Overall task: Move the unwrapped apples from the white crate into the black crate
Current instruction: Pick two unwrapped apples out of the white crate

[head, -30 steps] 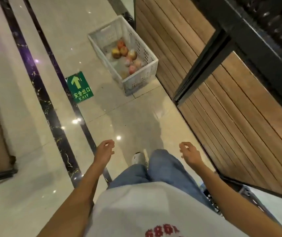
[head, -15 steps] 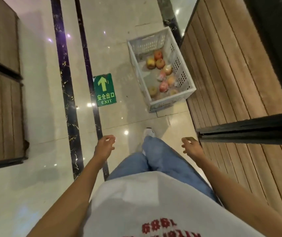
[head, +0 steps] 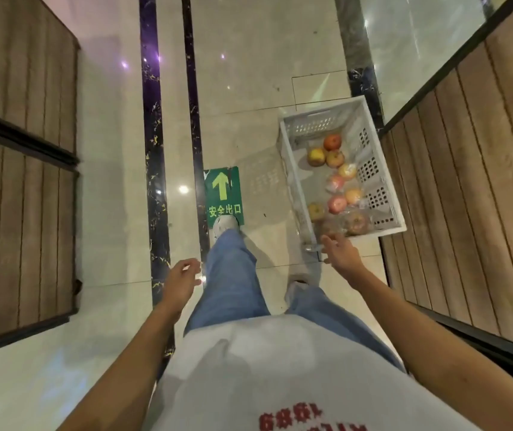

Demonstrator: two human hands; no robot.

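Observation:
The white crate (head: 289, 150) stands on the floor ahead on the right, against a wooden wall. Three bare apples (head: 326, 152) lie at its far end, and another bare apple (head: 316, 210) lies by its left wall. Several apples in clear plastic wrap (head: 347, 194) fill its near end. My right hand (head: 340, 251) reaches forward with fingers apart, just short of the crate's near rim, holding nothing. My left hand (head: 182, 279) hangs lower on the left, loosely curled and empty. No black crate is in view.
A green exit sign (head: 224, 194) is stuck on the tiled floor, and my left shoe (head: 224, 227) stands on its near edge. Wooden slatted panels rise on the right (head: 466, 181) and on the left (head: 22, 181). Dark marble strips (head: 152, 150) run along the floor.
I have walked toward the white crate, which now lies much nearer. My right hand has stretched forward to its near rim and opened. My left hand has barely moved.

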